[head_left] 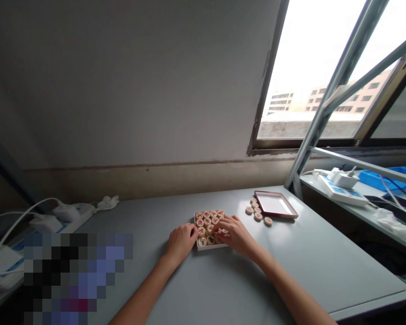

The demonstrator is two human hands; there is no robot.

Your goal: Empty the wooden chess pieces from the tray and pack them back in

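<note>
A shallow box [196, 246] of round wooden game pieces [207, 218] with red and black characters lies on the grey table [318, 257] in front of me. My left hand [182, 240] rests curled against the box's left edge. Over the right half of the box lies my right hand [232, 233], its fingertips bent down onto the pieces; whether it grips one is hidden. Several loose pieces [257, 212] lie to the right, beside the box's lid [275, 205], which sits upturned.
A power strip with white cables [59, 214] and a crumpled white cloth [108, 202] lie at the table's far left. A metal frame post [320, 117] rises at the right, before a lower shelf with a white device [341, 185] and blue tray [397, 174].
</note>
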